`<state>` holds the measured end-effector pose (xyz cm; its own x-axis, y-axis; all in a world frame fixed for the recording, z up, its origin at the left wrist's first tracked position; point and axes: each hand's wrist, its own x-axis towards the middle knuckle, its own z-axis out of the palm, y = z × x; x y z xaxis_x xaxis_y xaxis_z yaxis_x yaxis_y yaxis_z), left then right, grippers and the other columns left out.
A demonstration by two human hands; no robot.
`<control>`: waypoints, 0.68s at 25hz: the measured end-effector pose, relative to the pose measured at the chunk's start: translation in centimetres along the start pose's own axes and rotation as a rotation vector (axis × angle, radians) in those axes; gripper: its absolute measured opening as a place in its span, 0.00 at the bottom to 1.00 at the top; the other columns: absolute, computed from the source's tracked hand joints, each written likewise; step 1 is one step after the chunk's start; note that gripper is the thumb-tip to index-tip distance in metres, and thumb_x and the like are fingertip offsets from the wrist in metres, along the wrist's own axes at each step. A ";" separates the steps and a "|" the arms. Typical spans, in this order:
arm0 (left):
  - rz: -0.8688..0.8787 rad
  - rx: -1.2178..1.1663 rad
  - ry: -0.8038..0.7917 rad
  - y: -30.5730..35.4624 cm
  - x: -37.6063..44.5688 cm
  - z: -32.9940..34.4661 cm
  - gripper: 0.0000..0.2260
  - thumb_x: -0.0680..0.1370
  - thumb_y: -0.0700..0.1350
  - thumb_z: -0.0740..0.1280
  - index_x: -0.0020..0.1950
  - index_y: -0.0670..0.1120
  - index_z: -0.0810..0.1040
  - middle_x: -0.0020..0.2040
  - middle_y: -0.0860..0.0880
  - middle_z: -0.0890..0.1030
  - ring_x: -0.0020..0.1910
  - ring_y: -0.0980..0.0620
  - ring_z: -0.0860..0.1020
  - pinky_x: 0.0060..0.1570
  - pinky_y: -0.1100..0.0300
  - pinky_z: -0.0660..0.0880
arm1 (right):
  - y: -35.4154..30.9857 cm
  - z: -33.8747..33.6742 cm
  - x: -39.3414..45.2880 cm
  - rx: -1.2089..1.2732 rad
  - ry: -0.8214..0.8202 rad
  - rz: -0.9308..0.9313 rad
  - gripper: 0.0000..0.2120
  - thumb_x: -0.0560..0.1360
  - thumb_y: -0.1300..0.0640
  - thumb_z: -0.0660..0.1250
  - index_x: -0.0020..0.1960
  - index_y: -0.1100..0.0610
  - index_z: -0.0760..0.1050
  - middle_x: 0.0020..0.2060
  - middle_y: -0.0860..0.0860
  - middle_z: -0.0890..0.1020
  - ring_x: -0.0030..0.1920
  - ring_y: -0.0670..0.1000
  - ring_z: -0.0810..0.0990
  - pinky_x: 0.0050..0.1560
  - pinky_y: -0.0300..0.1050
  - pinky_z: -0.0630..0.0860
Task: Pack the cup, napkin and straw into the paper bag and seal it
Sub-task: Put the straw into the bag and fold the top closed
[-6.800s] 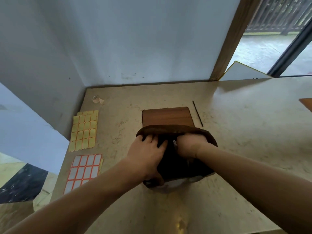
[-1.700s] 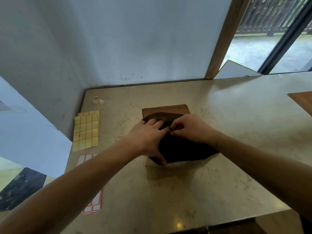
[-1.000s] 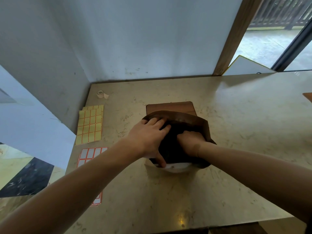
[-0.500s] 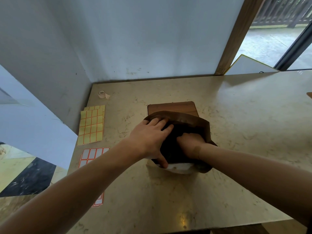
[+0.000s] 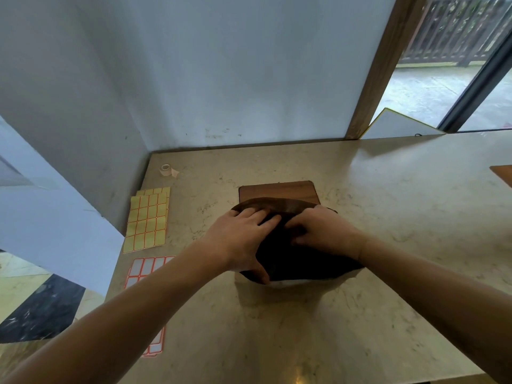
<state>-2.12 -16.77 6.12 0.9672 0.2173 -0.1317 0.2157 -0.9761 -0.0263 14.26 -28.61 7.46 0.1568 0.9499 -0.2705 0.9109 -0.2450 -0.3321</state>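
Observation:
A dark brown paper bag (image 5: pixel 302 261) stands in the middle of the marble table (image 5: pixel 388 217). My left hand (image 5: pixel 243 239) grips its left side and top edge, thumb low on the front. My right hand (image 5: pixel 324 234) presses on the top of the bag from the right, fingers curled on the paper. The two hands nearly meet at the bag's mouth. A sliver of something white (image 5: pixel 293 284) shows at the bag's near bottom edge. Cup, napkin and straw are not visible.
A brown wooden board (image 5: pixel 277 189) lies flat just behind the bag. Left of it are a yellow label sheet (image 5: pixel 146 220), a white label sheet (image 5: pixel 144 270) and a small tape roll (image 5: pixel 165 169). Walls close the back and left; another wooden piece (image 5: pixel 502 174) sits far right.
My right hand has come up out of the bag's mouth and now presses its top edge beside my left hand. The bag's mouth looks flatter and more closed than half a second ago.

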 end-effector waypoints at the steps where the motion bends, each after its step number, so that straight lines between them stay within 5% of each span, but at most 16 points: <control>1: 0.001 -0.007 0.014 -0.1 -0.1 0.0 0.53 0.63 0.73 0.69 0.78 0.54 0.46 0.78 0.50 0.58 0.76 0.47 0.56 0.71 0.48 0.58 | 0.3 -0.4 -0.7 0.040 0.118 -0.033 0.14 0.75 0.53 0.67 0.60 0.47 0.78 0.50 0.44 0.84 0.47 0.43 0.81 0.55 0.42 0.77; 3: -0.003 -0.007 0.044 -0.2 -0.2 0.0 0.52 0.64 0.72 0.68 0.78 0.55 0.46 0.78 0.50 0.60 0.75 0.47 0.58 0.69 0.48 0.63 | 1.0 -1.0 -2.1 0.059 0.413 -0.079 0.15 0.74 0.49 0.66 0.61 0.45 0.77 0.50 0.43 0.84 0.46 0.40 0.78 0.53 0.42 0.77; 5: -0.014 -0.010 0.064 -0.2 -0.3 -0.2 0.49 0.66 0.70 0.69 0.78 0.56 0.47 0.76 0.51 0.63 0.74 0.47 0.61 0.66 0.48 0.67 | 1.6 -0.9 -3.3 -0.007 0.519 -0.055 0.25 0.71 0.39 0.65 0.66 0.43 0.71 0.57 0.44 0.80 0.53 0.43 0.72 0.56 0.47 0.75; 8: -0.022 -0.047 0.098 -0.5 -0.6 -0.2 0.45 0.69 0.67 0.69 0.78 0.57 0.49 0.75 0.51 0.66 0.72 0.48 0.64 0.64 0.48 0.69 | 2.8 -0.7 -4.3 0.016 0.234 0.021 0.52 0.58 0.23 0.63 0.75 0.37 0.46 0.71 0.40 0.58 0.68 0.47 0.54 0.68 0.53 0.61; 11: -0.032 -0.092 0.134 -0.8 -1.1 0.0 0.41 0.71 0.66 0.67 0.77 0.57 0.51 0.73 0.52 0.68 0.71 0.49 0.65 0.64 0.50 0.68 | 3.4 -0.5 -4.9 -0.008 0.061 -0.044 0.63 0.48 0.21 0.67 0.70 0.31 0.29 0.68 0.30 0.48 0.68 0.44 0.47 0.71 0.55 0.53; 14: -0.058 -0.102 0.157 -0.8 -1.4 0.1 0.39 0.72 0.66 0.66 0.77 0.57 0.53 0.73 0.53 0.69 0.70 0.50 0.66 0.63 0.51 0.69 | 3.4 0.0 -4.7 -0.133 0.070 -0.104 0.64 0.51 0.26 0.71 0.70 0.31 0.27 0.72 0.37 0.45 0.69 0.48 0.46 0.72 0.57 0.52; 17: -0.053 -0.112 0.172 -0.7 -1.5 0.1 0.37 0.73 0.65 0.65 0.77 0.57 0.55 0.73 0.52 0.69 0.69 0.50 0.67 0.63 0.51 0.69 | 3.5 0.0 -4.4 -0.141 0.123 -0.120 0.61 0.58 0.32 0.73 0.72 0.34 0.31 0.74 0.42 0.51 0.69 0.52 0.55 0.71 0.54 0.62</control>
<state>-3.70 -16.39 6.29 0.9607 0.2748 0.0386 0.2710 -0.9590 0.0832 16.73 -33.61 7.45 0.0812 0.9892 -0.1216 0.9689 -0.1070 -0.2231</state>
